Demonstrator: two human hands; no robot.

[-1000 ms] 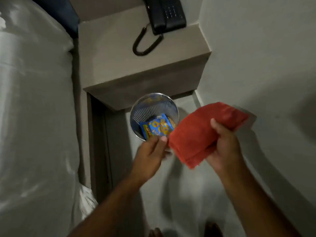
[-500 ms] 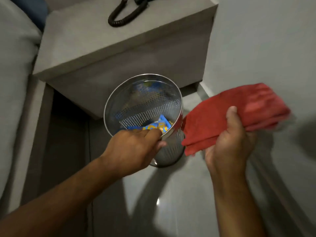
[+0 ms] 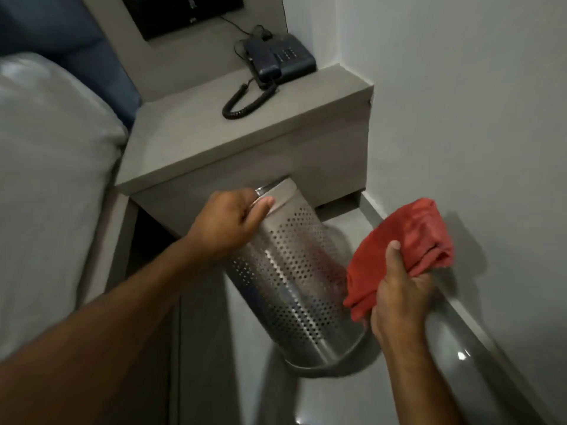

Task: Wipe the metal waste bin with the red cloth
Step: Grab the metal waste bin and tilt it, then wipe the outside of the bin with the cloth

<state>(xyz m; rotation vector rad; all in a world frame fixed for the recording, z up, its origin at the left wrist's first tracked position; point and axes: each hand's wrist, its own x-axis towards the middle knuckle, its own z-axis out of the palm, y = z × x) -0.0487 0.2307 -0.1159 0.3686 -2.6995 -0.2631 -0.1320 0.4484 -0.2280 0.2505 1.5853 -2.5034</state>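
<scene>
The perforated metal waste bin (image 3: 291,280) is tilted, its rim leaning away toward the bedside shelf and its base low near the floor. My left hand (image 3: 227,222) grips the bin's rim at the top. My right hand (image 3: 399,299) holds the folded red cloth (image 3: 408,253) just to the right of the bin's wall, close to it; I cannot tell whether the cloth touches the metal. The bin's inside is hidden from this angle.
A grey bedside shelf (image 3: 245,139) carries a black telephone (image 3: 279,61) with a coiled cord. A bed with pale bedding (image 3: 46,179) lies at the left. A white wall (image 3: 475,118) and a skirting ledge (image 3: 478,335) run along the right above the glossy floor (image 3: 337,400).
My left hand took hold of the bin's rim and tipped it away, so its side wall now faces me. The cloth in my right hand came closer to the bin. My view rose.
</scene>
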